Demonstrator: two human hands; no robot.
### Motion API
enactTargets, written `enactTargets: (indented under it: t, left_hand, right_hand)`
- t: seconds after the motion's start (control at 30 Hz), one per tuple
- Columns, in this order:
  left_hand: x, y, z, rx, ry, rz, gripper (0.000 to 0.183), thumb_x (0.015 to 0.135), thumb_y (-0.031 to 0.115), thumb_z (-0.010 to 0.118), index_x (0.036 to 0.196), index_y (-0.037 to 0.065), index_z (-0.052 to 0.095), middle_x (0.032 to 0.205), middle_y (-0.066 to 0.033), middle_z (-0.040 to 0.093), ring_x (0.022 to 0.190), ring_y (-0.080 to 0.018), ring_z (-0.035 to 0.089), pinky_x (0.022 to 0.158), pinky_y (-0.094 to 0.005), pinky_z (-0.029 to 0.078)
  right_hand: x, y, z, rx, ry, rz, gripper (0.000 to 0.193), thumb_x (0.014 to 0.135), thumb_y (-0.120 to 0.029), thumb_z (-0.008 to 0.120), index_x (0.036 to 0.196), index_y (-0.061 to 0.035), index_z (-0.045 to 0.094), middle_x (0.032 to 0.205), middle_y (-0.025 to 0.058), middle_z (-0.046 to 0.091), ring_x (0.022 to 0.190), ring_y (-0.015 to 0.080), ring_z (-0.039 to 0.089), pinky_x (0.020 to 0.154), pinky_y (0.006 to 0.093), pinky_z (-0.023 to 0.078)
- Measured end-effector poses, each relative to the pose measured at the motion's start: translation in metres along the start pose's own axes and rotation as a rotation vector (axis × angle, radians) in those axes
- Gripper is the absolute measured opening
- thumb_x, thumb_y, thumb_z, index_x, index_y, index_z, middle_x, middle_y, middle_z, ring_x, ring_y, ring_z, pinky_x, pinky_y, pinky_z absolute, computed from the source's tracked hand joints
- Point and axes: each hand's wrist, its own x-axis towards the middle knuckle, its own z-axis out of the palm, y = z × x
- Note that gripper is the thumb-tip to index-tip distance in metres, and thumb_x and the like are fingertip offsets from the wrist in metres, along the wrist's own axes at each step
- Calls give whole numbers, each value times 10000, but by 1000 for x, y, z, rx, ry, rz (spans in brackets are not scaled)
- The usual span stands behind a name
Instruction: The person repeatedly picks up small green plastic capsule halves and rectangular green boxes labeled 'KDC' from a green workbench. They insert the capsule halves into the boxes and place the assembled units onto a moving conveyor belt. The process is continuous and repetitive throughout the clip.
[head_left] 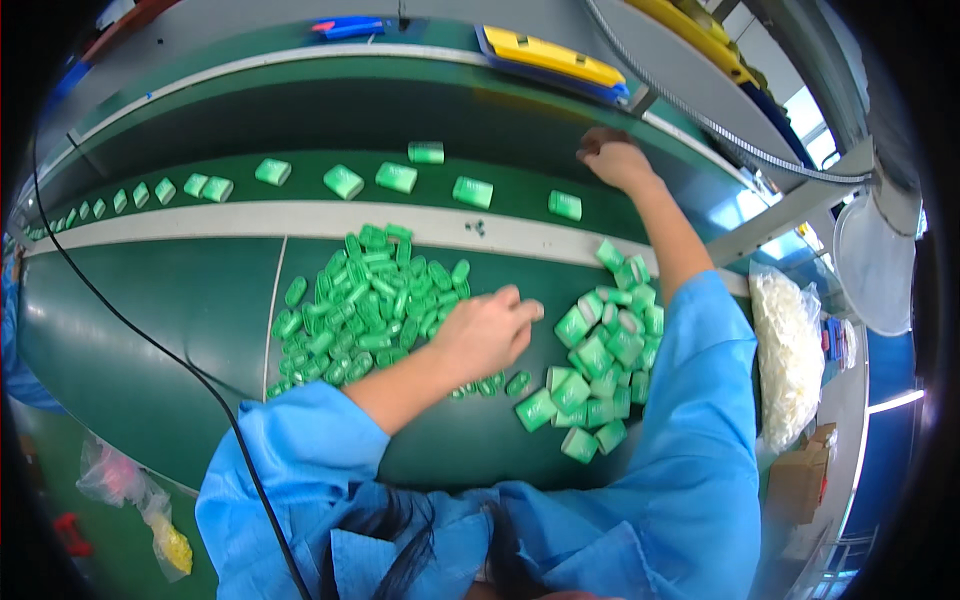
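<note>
My left hand [487, 330] hovers between two heaps on the green work table [140, 320], its bent fingers apart and nothing visible in them. Beside it on the left lies a heap of small shiny green oval pieces [365, 300]. To its right is a loose pile of small green-and-white boxes [595, 350], several showing pale ends. My right hand [612, 158] reaches far over the conveyor belt [310, 165]; its fingers are dark and blurred, and whether they hold anything is unclear. The nearest box on the belt [565, 205] lies just below and left of it.
A row of similar boxes [397, 177] runs along the belt to the far left. A pale rail [200, 218] separates belt and table. A black cable [150, 335] crosses at left. Near the right edge stand a clear bag of pale pieces [787, 350] and a metal post [790, 215].
</note>
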Motion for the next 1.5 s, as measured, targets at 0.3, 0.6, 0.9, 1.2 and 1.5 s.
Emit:
enactTargets:
  t: [0.3,0.6,0.9,1.2,1.5]
  left_hand:
    - [-9,9,-2,-56,67,-35,116,825,183,584,908,106,565,779,-110,541,657,-306,625,521,-399,518]
    - [-22,12,12,65,55,107,167,814,202,617,922,91,554,834,-93,501,741,-277,606,599,-387,522]
    - [-32,1,25,92,-12,244,199,729,180,670,830,53,556,868,-107,487,834,-278,563,695,-385,494]
    - [-33,8,16,29,104,211,221,831,266,594,891,72,507,807,-105,552,679,-305,626,544,-408,528]
    - [-27,-5,28,-40,177,252,125,838,208,584,943,145,557,723,-105,581,607,-342,598,523,-435,512]
  right_hand:
    - [8,-26,5,-116,-100,-22,278,814,-268,601,1045,-113,617,1086,130,609,1044,306,561,883,396,458]
    - [-61,-64,-54,45,-80,-193,236,761,-178,650,954,-41,650,863,133,665,856,302,623,771,392,493]
    - [-98,-178,-94,-21,-49,-507,225,748,-148,661,940,-33,639,833,123,656,820,307,619,730,396,494]
    - [-81,-165,-91,-149,-103,-372,202,756,-185,657,912,-58,650,857,152,655,846,321,622,745,412,495]
    - [-102,-110,-64,-287,-171,-306,258,761,-240,650,968,-86,649,936,146,648,932,320,607,786,432,496]
